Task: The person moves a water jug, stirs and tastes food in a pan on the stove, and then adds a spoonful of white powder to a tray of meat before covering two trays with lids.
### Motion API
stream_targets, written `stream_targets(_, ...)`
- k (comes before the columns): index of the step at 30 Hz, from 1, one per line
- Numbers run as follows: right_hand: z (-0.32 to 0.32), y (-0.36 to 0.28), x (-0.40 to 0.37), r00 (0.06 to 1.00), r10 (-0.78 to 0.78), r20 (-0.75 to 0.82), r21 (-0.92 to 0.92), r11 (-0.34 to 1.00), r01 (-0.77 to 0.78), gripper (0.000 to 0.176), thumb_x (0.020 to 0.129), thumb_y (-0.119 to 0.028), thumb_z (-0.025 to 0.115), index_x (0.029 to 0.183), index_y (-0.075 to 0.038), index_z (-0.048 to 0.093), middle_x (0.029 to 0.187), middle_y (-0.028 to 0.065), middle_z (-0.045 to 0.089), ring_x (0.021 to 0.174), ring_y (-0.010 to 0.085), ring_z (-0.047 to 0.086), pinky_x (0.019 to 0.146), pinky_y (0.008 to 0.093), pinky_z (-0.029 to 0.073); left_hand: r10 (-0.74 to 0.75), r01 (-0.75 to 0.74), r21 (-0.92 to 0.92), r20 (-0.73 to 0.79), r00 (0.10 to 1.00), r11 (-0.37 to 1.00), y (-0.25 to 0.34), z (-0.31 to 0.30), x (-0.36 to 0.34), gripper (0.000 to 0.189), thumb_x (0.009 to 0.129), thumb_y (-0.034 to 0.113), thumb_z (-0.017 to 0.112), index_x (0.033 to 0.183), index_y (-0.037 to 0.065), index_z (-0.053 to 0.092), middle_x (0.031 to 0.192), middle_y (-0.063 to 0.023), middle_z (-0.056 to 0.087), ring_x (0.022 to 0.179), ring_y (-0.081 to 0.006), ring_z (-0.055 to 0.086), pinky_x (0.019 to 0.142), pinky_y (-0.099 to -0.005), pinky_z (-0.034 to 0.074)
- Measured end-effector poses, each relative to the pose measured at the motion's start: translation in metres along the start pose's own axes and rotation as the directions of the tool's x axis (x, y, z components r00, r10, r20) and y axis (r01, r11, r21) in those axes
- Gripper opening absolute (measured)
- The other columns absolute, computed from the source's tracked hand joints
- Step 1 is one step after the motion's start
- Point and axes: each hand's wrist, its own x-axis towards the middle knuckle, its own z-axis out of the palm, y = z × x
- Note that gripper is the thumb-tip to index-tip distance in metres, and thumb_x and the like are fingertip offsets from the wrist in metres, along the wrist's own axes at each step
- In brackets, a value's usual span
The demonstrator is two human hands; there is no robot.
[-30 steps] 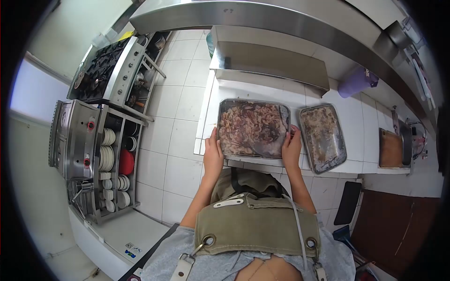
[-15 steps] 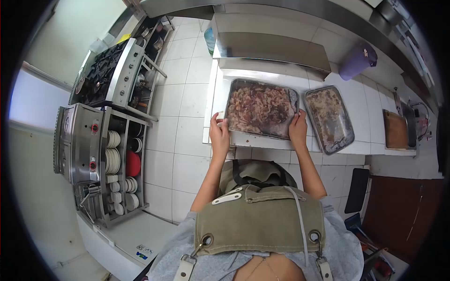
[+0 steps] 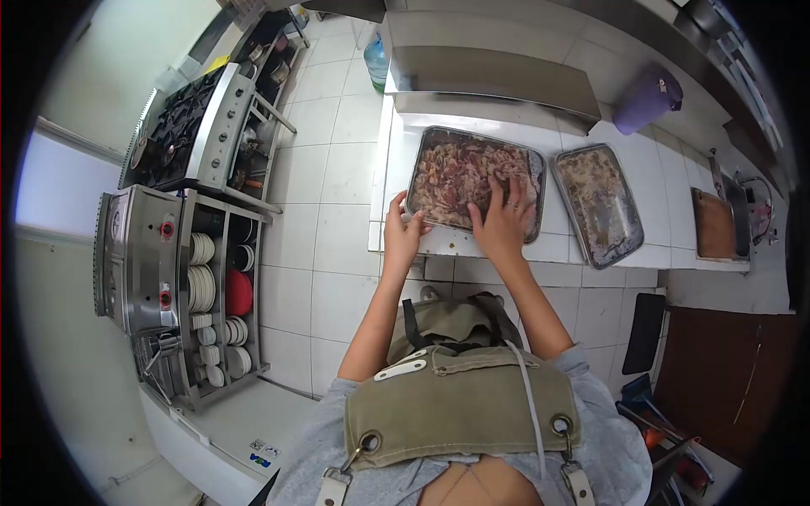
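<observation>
The metal tray (image 3: 413, 173) of shredded meat (image 3: 460, 173) sits at the near edge of the white tiled desk (image 3: 390, 169). My left hand (image 3: 403, 229) grips its near-left corner. My right hand (image 3: 504, 221) lies open, fingers spread on the meat. A second tray (image 3: 570, 205) sits just beside, to the right.

Commercial kitchen, seen from above. Upper left of frame: multi-burner gas range (image 3: 181, 126), steel front. Left, below it: stainless rack (image 3: 173, 278) stacked with white plates (image 3: 196, 287) and bowls, restaurant quantities. Centre: white-tiled floor (image 3: 337, 194). Upper centre: white-tiled worktop (image 3: 561, 244) under long stainless shelf (image 3: 498, 80). On worktop: large metal tray (image 3: 411, 181) heaped with cooked meat, second tray (image 3: 575, 211) beside it on right. Far right: wooden cutting board (image 3: 713, 223). Bottom centre: wearer's heavy canvas apron (image 3: 464, 405).
</observation>
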Motion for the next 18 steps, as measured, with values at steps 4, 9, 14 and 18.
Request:
stream_targets(4,0.006,-0.004,-0.002,0.997,-0.073,0.016,-0.038,0.997,0.073,0.054,0.081,-0.039,0.051,0.125,-0.011,0.036,0.134,0.0223,0.02,0.125,0.0414,0.016,0.096,0.0613,0.013,-0.034,0.031,-0.077,-0.038,0.999,0.997,0.01,0.005,-0.005,0.045,0.084,0.002,0.048,0.126,0.004,0.031,0.113,-0.0211,0.039,0.07,-0.0171,0.061,0.059,-0.0238,0.054)
stream_targets(9,0.012,-0.006,-0.01,0.99,-0.137,-0.036,-0.079,0.988,0.133,0.053,0.081,-0.035,0.053,0.124,-0.009,0.035,0.134,0.0216,0.021,0.124,0.0414,0.018,0.095,0.0617,0.015,-0.069,0.066,-0.064,-0.047,0.996,0.996,0.006,0.005,-0.009,0.045,0.084,0.003,0.048,0.127,0.006,0.032,0.109,-0.0135,0.044,0.081,-0.0172,0.057,0.064,-0.0245,0.054)
stream_targets(14,-0.005,0.004,-0.003,0.993,-0.106,-0.045,0.073,0.991,0.109,0.053,0.08,-0.031,0.055,0.124,-0.009,0.036,0.133,0.0222,0.022,0.122,0.0422,0.02,0.095,0.0605,0.018,-0.037,0.032,-0.135,-0.038,0.999,0.99,0.005,0.006,0.0,0.044,0.085,0.005,0.049,0.126,0.005,0.034,0.108,-0.0157,0.044,0.072,-0.0158,0.058,0.061,-0.0238,0.054)
stream_targets(18,-0.042,0.048,-0.005,0.96,0.051,-0.275,0.167,0.986,-0.004,0.055,0.078,-0.023,0.057,0.124,-0.002,0.033,0.129,0.0253,0.025,0.12,0.0399,0.021,0.097,0.0517,0.015,-0.149,0.15,-0.135,0.017,0.989,0.979,0.011,-0.001,0.008,0.046,0.083,0.009,0.053,0.126,0.01,0.035,0.108,-0.0165,0.044,0.073,-0.0168,0.058,0.061,-0.0237,0.052)
